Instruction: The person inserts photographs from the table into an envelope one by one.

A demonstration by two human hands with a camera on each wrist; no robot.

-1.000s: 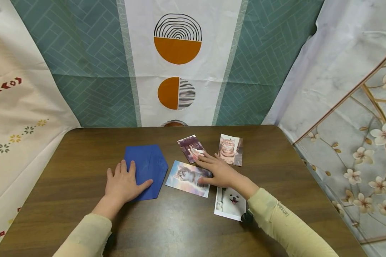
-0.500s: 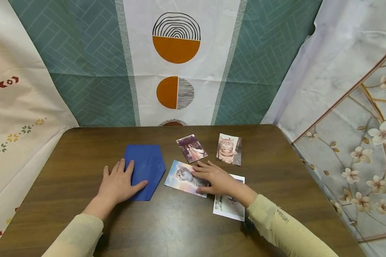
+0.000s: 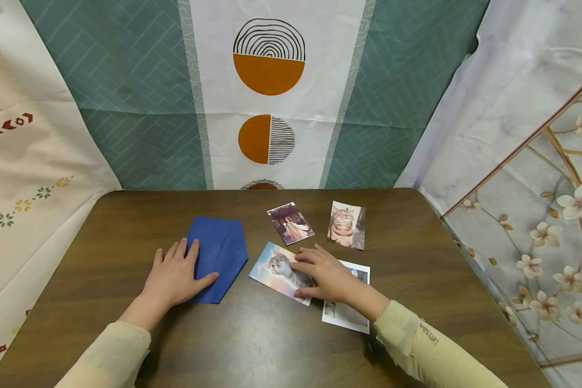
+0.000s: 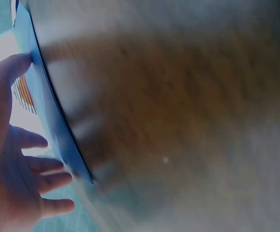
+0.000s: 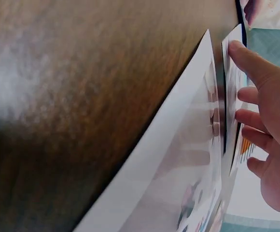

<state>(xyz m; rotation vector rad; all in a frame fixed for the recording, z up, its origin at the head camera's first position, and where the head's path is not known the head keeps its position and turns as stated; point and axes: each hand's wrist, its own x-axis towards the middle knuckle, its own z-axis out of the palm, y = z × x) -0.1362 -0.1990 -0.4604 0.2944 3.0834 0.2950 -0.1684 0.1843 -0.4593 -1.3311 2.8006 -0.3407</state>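
At the left, the left hand (image 3: 172,275) lies with spread fingers on the blue envelope (image 3: 221,253), which is flat on the bench (image 3: 252,345); it grasps nothing. Whether the envelope is sealed, or has something inside, I cannot tell.

Next to the right comes the kitten picture (image 3: 271,267), flat and slightly turned, and just beyond it, on the far side, the picture of a robed figure (image 3: 291,223). The right hand (image 3: 327,276) is over the right part of the kitten picture — loose, not clenched, its thumb seeming to touch the card without pinching it. Under this wrist lies the white-edged picture (image 3: 339,315), partly covered. At the far right is the orange cat picture (image 3: 342,226), apart from the hands.

As for progress, I judge it an early stage: four pictures lie loose outside the envelope, none lifted, so the handling of them seems left to do.
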